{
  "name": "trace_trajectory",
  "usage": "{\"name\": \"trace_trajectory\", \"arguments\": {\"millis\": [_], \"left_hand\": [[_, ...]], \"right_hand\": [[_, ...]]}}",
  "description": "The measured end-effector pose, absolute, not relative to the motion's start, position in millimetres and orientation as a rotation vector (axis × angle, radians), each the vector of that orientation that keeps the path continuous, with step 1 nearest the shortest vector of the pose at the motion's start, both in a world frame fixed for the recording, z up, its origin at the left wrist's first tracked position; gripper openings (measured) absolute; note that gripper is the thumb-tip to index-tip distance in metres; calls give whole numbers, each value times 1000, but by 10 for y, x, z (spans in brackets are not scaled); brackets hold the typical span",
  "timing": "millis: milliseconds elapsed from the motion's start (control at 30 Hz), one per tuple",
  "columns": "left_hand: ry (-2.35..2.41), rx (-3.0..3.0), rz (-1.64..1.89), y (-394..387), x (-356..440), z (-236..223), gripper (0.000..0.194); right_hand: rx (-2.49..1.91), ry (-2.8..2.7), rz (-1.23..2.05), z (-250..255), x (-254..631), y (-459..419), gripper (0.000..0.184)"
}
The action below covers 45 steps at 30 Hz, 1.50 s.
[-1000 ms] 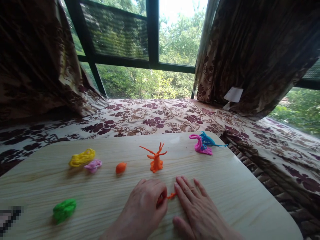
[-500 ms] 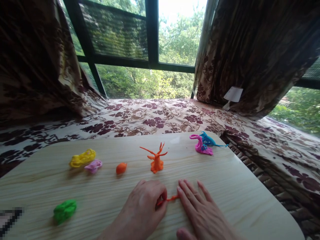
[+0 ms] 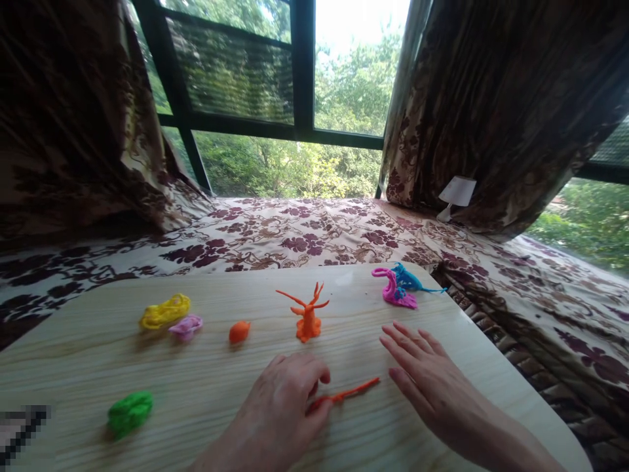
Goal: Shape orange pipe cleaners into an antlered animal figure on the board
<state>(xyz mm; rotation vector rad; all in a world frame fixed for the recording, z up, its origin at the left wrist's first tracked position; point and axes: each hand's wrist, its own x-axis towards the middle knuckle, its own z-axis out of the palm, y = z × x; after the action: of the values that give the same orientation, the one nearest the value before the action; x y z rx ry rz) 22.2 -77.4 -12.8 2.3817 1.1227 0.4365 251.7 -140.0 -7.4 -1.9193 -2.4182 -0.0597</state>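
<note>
A thin orange clay strip lies on the light wooden table, slanting up toward the right. My left hand is curled around its left end, with the thumb against the clay and the index fingertip raised off it. That end is partly hidden by the fingers. My right hand is open, fingers stretched out, just to the right of the strip's free tip and apart from it. Beyond my hands stands an orange clay tree with several thin branches, and left of it sits an orange clay lump.
Yellow clay and pale pink clay lie at the back left, green clay at the near left. A pink clay shape and a blue clay shape are at the back right. A white lamp stands beyond the table.
My right hand has come off the strip and moved right and away from me, uncovering the strip's right part. My left index finger has lifted from the thumb.
</note>
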Motion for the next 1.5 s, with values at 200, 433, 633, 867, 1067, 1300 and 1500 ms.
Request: {"name": "trace_trajectory", "arguments": {"millis": [200, 433, 633, 867, 1067, 1300, 1500], "left_hand": [[1073, 2441, 450, -829, 311, -157, 4], [1064, 2490, 428, -809, 335, -188, 7], [1083, 2455, 442, -776, 300, -217, 6], [1074, 2445, 406, -805, 247, -114, 17], [1056, 2409, 400, -845, 237, -21, 11], [1023, 2353, 439, -837, 246, -53, 7], [1052, 1928, 720, -779, 186, 243, 19]], "right_hand": [[-1496, -2687, -425, -471, 2412, -1638, 60], [-1553, -2611, -472, -544, 2309, -1562, 65], [-1496, -2587, -457, -571, 2329, -1553, 65], [-1607, -2513, -96, -319, 2347, -1553, 43], [-1563, -2332, 261, -99, 2138, -1320, 11], [-1484, -2271, 314, -97, 2090, -1249, 11], [-1274, -2145, 409, 373, 1994, -1097, 10]]}}
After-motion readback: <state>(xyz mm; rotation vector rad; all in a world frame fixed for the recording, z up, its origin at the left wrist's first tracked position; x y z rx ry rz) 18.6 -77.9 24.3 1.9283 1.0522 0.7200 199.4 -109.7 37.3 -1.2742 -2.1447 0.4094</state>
